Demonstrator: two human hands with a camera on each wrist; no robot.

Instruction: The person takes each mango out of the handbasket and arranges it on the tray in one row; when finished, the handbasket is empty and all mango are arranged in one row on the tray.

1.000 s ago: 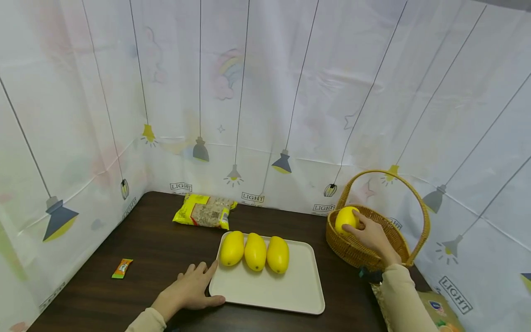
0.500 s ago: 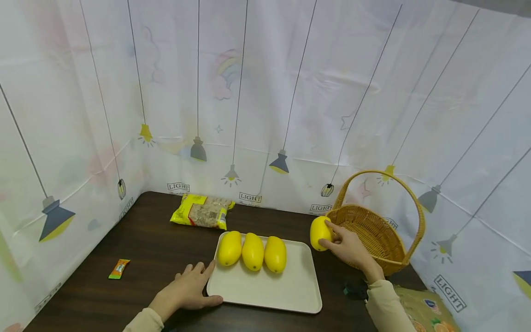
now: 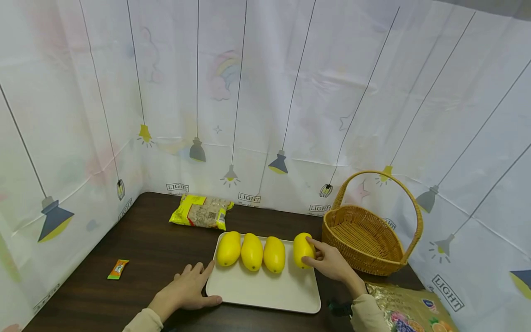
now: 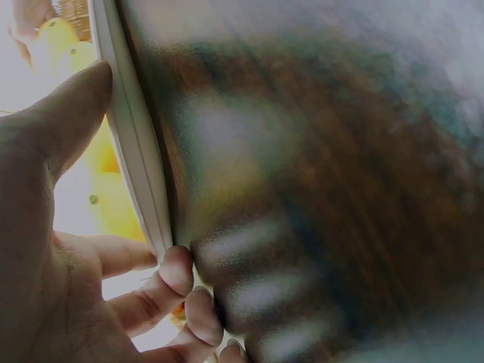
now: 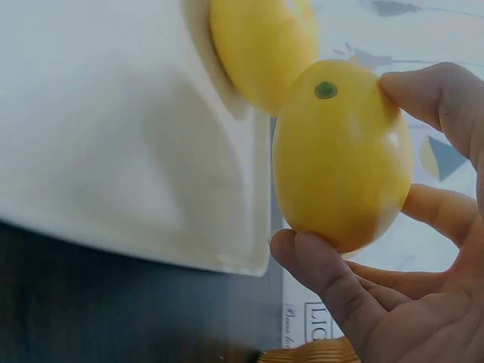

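Observation:
My right hand (image 3: 335, 265) pinches a yellow mango (image 3: 303, 251) between thumb and fingers, above the right back part of the white tray (image 3: 265, 293). In the right wrist view, the held mango (image 5: 340, 159) shows a green stem spot, with another mango (image 5: 265, 49) behind it. Three more mangoes stand side by side on the tray: a left one (image 3: 229, 249), a middle one (image 3: 251, 252) and a right one (image 3: 274, 255). At the tray's left edge rests my left hand (image 3: 184, 288), fingers spread. The left wrist view shows its thumb (image 4: 79, 110) against the tray rim (image 4: 132, 128).
A wicker basket (image 3: 352, 256) with a tall handle stands right of the tray. A yellow food bag (image 3: 201, 212) lies behind, a small orange packet (image 3: 118, 269) at left. A gold bag (image 3: 415, 306) lies at front right. A printed curtain (image 3: 265, 92) surrounds the dark table (image 3: 157, 240).
My right hand has lifted the mango out of the basket and carried it left to above the tray. The basket now shows no mango inside. My left hand stays at the tray's edge.

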